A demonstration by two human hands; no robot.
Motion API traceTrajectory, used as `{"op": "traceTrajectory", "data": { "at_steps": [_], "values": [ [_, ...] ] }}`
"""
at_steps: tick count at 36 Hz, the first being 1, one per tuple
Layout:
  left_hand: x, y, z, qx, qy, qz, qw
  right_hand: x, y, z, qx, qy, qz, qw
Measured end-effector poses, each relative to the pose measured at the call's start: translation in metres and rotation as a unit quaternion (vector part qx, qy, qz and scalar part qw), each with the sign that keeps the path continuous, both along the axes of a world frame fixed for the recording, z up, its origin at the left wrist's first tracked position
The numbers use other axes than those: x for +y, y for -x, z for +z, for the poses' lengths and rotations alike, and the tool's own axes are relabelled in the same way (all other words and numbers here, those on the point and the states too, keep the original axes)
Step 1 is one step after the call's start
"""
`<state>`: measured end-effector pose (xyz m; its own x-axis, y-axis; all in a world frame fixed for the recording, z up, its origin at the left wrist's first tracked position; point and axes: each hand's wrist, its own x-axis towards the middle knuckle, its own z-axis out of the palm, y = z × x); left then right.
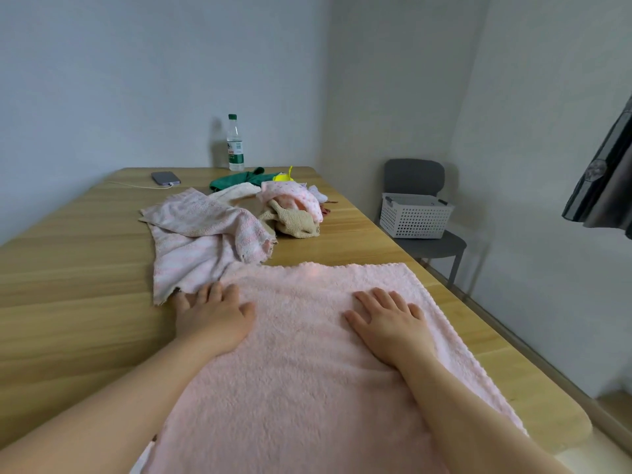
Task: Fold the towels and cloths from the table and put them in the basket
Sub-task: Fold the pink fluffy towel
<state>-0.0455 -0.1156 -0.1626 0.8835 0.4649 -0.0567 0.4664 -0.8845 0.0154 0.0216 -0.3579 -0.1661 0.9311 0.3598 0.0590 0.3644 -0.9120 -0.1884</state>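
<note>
A fluffy pink towel (307,364) lies spread flat on the wooden table (68,302) right in front of me. My left hand (213,316) presses flat on its left edge, fingers straight. My right hand (388,319) lies flat on its right half. Beyond them a crumpled pale pink striped towel (201,241) touches the flat towel's far left corner. Farther back sits a heap with a beige cloth (297,222), a pink dotted cloth (294,196), a cream cloth (236,193) and a green cloth (239,181). The white perforated basket (415,217) stands on a chair to the right of the table.
A grey chair (431,248) holds the basket beside the table's right edge. A water bottle (235,145) and a phone (166,178) on a cable sit at the table's far end. A yellow item (284,176) pokes from the heap. Dark fabric (605,186) hangs at far right.
</note>
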Motion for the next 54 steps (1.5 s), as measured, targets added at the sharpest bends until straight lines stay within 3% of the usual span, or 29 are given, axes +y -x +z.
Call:
{"op": "traceTrajectory", "data": {
  "at_steps": [3,6,9,13,17,20,23,26,29,35,38,42,47,51,54],
  "values": [
    [-0.003,0.006,0.007,0.007,-0.023,0.017,1.000,0.000,0.001,0.000,0.003,0.004,-0.001,1.000],
    [-0.016,0.009,0.015,-0.047,-0.066,-0.057,0.995,-0.001,0.004,0.004,0.003,-0.002,0.002,1.000],
    [-0.032,0.014,0.009,-0.055,-0.013,-0.167,0.984,-0.002,0.010,0.010,-0.014,-0.032,-0.003,0.999],
    [-0.039,0.024,-0.003,-0.007,0.045,-0.188,0.981,-0.009,0.024,0.016,-0.092,-0.065,0.001,0.994],
    [-0.041,0.029,-0.003,-0.095,-0.012,-0.176,0.980,-0.021,0.046,0.021,-0.068,-0.069,0.023,0.995],
    [-0.048,0.042,0.002,-0.219,-0.072,-0.232,0.945,-0.032,0.066,0.021,-0.024,-0.043,0.048,0.998],
    [-0.060,0.064,0.007,-0.301,-0.040,-0.280,0.911,-0.045,0.083,0.018,-0.022,-0.025,0.079,0.996],
    [-0.066,0.088,0.005,-0.270,0.055,-0.286,0.918,-0.058,0.096,0.017,-0.050,-0.024,0.092,0.994],
    [-0.059,0.113,0.000,-0.162,0.135,-0.295,0.932,-0.069,0.105,0.016,-0.061,-0.016,0.117,0.991],
    [-0.035,0.150,-0.006,-0.013,0.063,-0.373,0.925,-0.095,0.128,0.010,-0.009,0.024,0.187,0.982],
    [-0.030,0.162,-0.008,-0.043,0.024,-0.412,0.910,-0.102,0.134,0.011,-0.001,0.083,0.201,0.976],
    [-0.039,0.167,0.004,0.026,0.043,-0.371,0.927,-0.108,0.136,0.005,-0.016,0.098,0.205,0.974],
    [-0.057,0.173,0.023,0.047,-0.010,-0.335,0.941,-0.104,0.142,0.010,-0.081,0.105,0.197,0.971],
    [-0.069,0.185,0.027,0.048,-0.036,-0.312,0.948,-0.105,0.145,0.023,-0.001,0.108,0.195,0.975],
    [-0.070,0.190,0.029,0.031,-0.039,-0.322,0.945,-0.107,0.147,0.033,0.043,0.059,0.173,0.982]
  ]
}}
